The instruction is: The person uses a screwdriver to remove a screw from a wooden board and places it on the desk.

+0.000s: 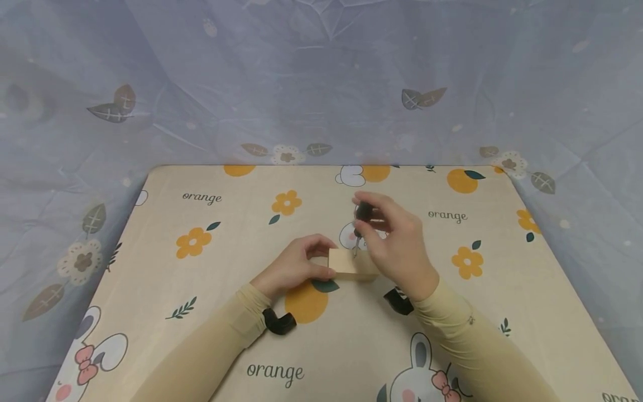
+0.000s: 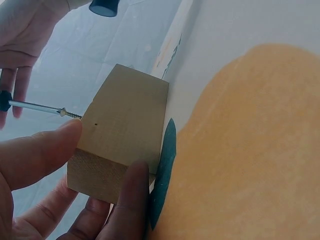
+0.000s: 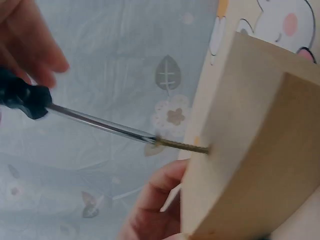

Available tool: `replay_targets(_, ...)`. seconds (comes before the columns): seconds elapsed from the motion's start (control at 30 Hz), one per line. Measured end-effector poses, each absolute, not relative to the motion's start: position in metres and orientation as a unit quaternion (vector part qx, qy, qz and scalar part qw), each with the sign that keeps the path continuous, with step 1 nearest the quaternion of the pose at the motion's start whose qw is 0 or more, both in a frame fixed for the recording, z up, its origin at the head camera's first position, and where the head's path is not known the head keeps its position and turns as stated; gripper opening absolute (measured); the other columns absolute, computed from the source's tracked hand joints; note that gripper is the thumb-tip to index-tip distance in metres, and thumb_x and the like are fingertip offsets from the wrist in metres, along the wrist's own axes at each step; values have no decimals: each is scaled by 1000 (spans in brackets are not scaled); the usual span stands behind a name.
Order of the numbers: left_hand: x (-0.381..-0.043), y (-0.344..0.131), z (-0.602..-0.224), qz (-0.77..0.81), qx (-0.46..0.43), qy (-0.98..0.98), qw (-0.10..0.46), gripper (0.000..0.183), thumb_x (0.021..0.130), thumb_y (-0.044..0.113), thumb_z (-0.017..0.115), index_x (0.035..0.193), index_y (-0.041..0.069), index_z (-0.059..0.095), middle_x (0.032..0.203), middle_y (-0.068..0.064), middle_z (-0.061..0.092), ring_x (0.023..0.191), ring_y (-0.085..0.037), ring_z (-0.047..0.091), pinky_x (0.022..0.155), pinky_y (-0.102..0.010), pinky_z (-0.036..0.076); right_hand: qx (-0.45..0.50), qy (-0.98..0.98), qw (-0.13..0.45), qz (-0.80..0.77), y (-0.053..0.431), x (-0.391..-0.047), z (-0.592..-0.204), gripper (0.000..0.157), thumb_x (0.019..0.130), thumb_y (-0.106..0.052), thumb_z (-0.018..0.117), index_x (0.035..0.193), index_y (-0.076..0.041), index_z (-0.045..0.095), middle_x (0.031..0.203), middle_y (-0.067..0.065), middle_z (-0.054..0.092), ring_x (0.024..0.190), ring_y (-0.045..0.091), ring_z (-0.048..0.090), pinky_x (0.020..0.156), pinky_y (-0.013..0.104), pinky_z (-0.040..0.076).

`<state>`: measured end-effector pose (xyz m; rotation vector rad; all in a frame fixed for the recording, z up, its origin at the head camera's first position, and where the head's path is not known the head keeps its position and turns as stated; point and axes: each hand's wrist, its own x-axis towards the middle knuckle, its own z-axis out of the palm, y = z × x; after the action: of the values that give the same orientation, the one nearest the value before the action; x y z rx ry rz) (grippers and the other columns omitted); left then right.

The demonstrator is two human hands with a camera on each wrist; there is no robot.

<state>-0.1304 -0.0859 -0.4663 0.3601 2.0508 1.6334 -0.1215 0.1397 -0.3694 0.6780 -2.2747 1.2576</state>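
Note:
My left hand (image 1: 293, 262) grips one end of a pale wooden block (image 1: 346, 263) lying on the table, thumb on the near side and fingers on the far side. A brass-coloured screw (image 3: 182, 145) stands in the block's top face, most of its thread still showing. The tip of a screwdriver (image 3: 100, 122) meets the screw head, its steel shaft nearly in line with the screw. Above the block, my right hand (image 1: 402, 245) holds the dark handle (image 1: 364, 211) between thumb and fingers. A small dark hole (image 2: 96, 124) shows in one side of the block.
The table is covered by a cream cloth (image 1: 231, 312) printed with oranges, flowers and rabbits. A pale patterned sheet (image 1: 311, 84) hangs behind and at the sides. Black camera mounts (image 1: 279, 322) sit at both wrists, low over the cloth.

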Motion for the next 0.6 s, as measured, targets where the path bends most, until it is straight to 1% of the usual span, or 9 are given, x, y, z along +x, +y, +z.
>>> replay_targets(0.03,-130,-86,-467,599,133,751,245,46,86,10,88,128,16,70,126,-2,77,121,-19,71,111,-44,54,244,-826,223,456,140,-122,-370,49,88,3,84,134,-7,70,121,10,76,97,23,78,80,35,67)
replay_targets(0.1,-130,-86,-467,599,133,751,245,46,86,11,88,128,16,70,126,-2,77,122,-19,71,111,-43,54,238,-827,227,455,139,-122,-371,51,85,-2,90,132,-10,72,119,9,73,97,22,75,77,38,67)
replay_targets(0.17,-130,-86,-467,599,134,751,245,46,86,11,88,128,16,70,127,-2,77,123,-19,71,111,-44,54,235,-826,232,457,139,-123,-372,52,83,-4,92,131,-10,73,117,9,70,95,21,72,74,37,67)
replay_targets(0.27,-130,-86,-467,599,135,750,246,46,87,11,88,128,16,70,127,-2,77,123,-19,71,111,-45,53,237,-822,247,455,140,-123,-372,48,82,-1,92,126,-8,75,108,10,68,89,20,72,70,35,66)
replay_targets(0.4,-131,-87,-466,599,134,750,247,45,87,12,88,128,17,70,127,-1,77,123,-19,71,112,-46,53,242,-815,258,459,139,-123,-372,44,80,5,91,121,-6,77,97,9,68,84,20,75,72,26,64)
replay_targets(0.5,-131,-87,-466,599,135,750,248,46,86,12,88,128,17,70,127,-1,77,123,-19,71,113,-47,52,247,-808,252,471,139,-122,-370,44,81,10,87,120,-7,78,98,8,72,84,20,76,75,19,63)
replay_targets(0.6,-131,-87,-467,599,135,749,248,46,86,12,88,128,17,70,127,-1,77,123,-19,71,113,-47,52,262,-804,235,479,138,-121,-370,44,84,14,82,123,-6,77,102,8,76,87,21,79,77,17,62)
